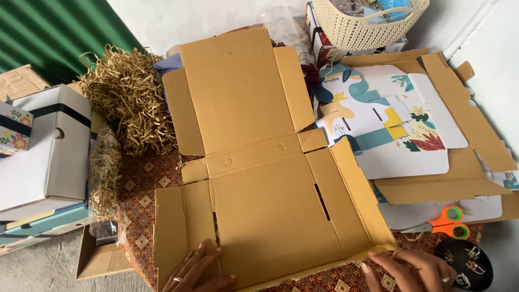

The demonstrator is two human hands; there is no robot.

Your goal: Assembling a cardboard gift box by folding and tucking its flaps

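Observation:
An unfolded brown cardboard box blank [265,178] lies flat on a patterned red cloth [143,181], its inner side up and its side flaps partly raised. My left hand [197,270] rests with spread fingers on the blank's near left corner. At the near right corner, my right hand [413,267] touches the front edge of the blank with its fingertips. Neither hand grips anything.
A pile of tan paper shred [127,94] lies at the left, beside white boxes [46,151]. Flat printed box blanks [400,124] and brown cardboard sheets [459,178] are stacked at the right. Orange scissors [448,221] lie near a dark round object [465,262]. A cream basket [367,21] stands behind.

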